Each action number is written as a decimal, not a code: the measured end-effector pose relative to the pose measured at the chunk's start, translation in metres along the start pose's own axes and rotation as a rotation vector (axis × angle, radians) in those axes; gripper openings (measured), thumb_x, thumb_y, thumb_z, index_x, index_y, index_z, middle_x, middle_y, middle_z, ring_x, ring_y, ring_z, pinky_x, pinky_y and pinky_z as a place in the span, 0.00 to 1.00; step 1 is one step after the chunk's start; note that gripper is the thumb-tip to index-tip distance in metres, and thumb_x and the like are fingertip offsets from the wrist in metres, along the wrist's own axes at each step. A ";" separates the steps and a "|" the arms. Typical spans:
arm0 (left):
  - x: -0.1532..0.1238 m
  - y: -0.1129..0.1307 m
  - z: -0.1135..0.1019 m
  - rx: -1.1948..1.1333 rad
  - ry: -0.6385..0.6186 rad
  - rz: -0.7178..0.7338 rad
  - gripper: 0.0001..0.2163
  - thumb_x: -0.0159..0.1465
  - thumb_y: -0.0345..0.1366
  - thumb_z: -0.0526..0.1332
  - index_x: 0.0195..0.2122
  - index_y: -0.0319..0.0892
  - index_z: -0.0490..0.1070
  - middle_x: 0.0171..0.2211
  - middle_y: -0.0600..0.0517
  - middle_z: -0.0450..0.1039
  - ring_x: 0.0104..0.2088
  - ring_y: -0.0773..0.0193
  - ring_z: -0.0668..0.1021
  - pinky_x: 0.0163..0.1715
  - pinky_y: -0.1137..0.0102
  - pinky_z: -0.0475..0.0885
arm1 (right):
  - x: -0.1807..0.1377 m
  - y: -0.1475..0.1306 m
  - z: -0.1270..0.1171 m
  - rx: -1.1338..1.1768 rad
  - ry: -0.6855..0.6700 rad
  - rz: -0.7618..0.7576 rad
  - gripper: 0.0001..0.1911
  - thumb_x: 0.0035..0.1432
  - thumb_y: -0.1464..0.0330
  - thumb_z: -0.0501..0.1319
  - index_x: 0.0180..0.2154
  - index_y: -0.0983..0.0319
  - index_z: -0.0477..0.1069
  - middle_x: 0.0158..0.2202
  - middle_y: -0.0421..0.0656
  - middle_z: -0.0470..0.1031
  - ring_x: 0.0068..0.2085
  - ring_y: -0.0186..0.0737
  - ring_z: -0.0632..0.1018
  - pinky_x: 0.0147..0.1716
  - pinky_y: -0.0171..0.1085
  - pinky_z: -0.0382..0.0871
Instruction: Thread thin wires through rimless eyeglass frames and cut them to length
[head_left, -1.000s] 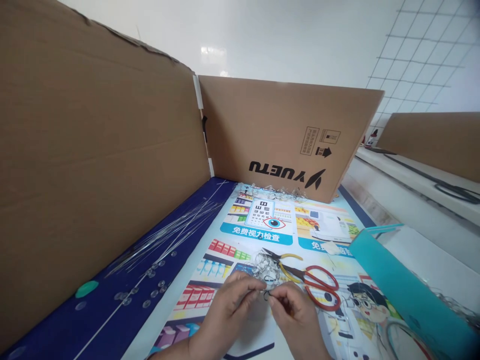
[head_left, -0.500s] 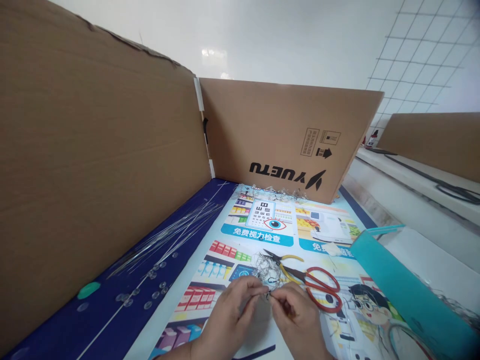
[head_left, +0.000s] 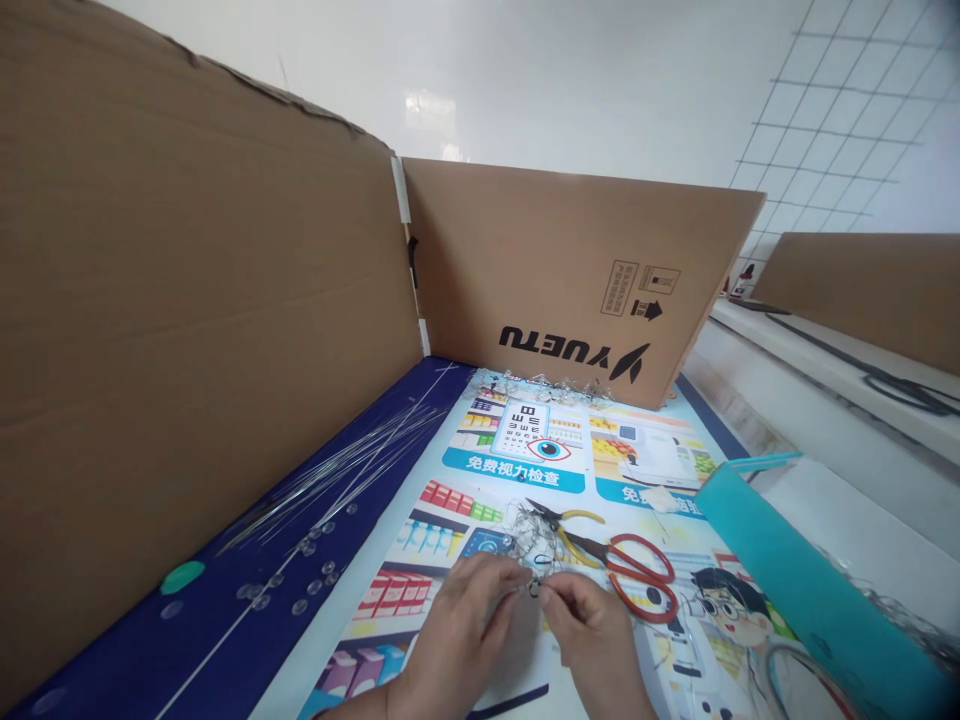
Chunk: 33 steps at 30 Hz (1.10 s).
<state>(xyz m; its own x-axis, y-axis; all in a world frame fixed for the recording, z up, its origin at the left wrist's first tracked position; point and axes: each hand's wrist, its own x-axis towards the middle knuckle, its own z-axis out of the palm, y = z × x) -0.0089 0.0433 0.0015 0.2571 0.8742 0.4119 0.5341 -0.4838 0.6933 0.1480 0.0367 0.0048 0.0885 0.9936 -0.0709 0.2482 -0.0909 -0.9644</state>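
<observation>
My left hand (head_left: 469, 625) and my right hand (head_left: 592, 630) meet low in the middle of the head view. Thumb and fingers of each are pinched on a small curled wire (head_left: 535, 588), dark and thin, between the fingertips. Its finer shape is too small to make out. Just beyond the fingers lies a tangle of thin wire pieces (head_left: 531, 530). Touching its right side are pliers with yellow handles (head_left: 585, 518). Scissors with red handles (head_left: 651, 570) lie to the right of my right hand, their blades pointing toward the tangle.
Long thin wires (head_left: 345, 455) and several clear beads (head_left: 300, 606) lie on the blue strip at left, near a green disc (head_left: 182, 577). Cardboard panels (head_left: 585, 260) wall the left and back. A teal box (head_left: 810, 570) holding wire bits stands at right.
My right hand's fingers have shifted slightly and straightened a little around the wire. My left hand has barely moved. The tools lie where they were.
</observation>
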 end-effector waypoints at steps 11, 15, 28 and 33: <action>0.000 0.003 0.008 -0.077 -0.056 -0.021 0.17 0.59 0.24 0.52 0.49 0.46 0.61 0.45 0.50 0.71 0.46 0.62 0.74 0.46 0.66 0.71 | 0.013 -0.007 -0.002 0.328 -0.099 0.143 0.14 0.51 0.60 0.61 0.26 0.65 0.69 0.14 0.33 0.59 0.16 0.26 0.57 0.16 0.28 0.48; 0.002 -0.003 0.008 -0.078 -0.059 -0.027 0.19 0.60 0.24 0.52 0.51 0.46 0.58 0.47 0.49 0.71 0.48 0.62 0.73 0.48 0.66 0.71 | 0.021 -0.007 0.001 0.482 -0.096 0.213 0.13 0.48 0.60 0.63 0.25 0.65 0.68 0.14 0.33 0.58 0.16 0.25 0.55 0.17 0.28 0.43; 0.010 -0.007 0.004 -0.158 -0.007 -0.056 0.16 0.62 0.25 0.51 0.49 0.46 0.65 0.45 0.51 0.74 0.45 0.65 0.75 0.47 0.71 0.71 | 0.025 -0.007 0.009 0.624 -0.131 0.228 0.16 0.45 0.59 0.66 0.26 0.66 0.69 0.20 0.37 0.66 0.15 0.22 0.57 0.15 0.29 0.42; 0.012 0.000 0.001 -0.207 0.015 -0.086 0.14 0.62 0.26 0.52 0.46 0.46 0.67 0.41 0.53 0.75 0.42 0.66 0.77 0.43 0.73 0.72 | 0.025 -0.004 0.009 0.572 -0.162 0.189 0.16 0.48 0.58 0.64 0.25 0.65 0.68 0.14 0.33 0.59 0.16 0.24 0.55 0.16 0.29 0.42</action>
<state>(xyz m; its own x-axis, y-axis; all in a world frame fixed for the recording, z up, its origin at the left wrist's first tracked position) -0.0047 0.0536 0.0061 0.2052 0.9126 0.3537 0.3760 -0.4071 0.8324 0.1408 0.0622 0.0042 -0.0783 0.9655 -0.2485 -0.3172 -0.2604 -0.9119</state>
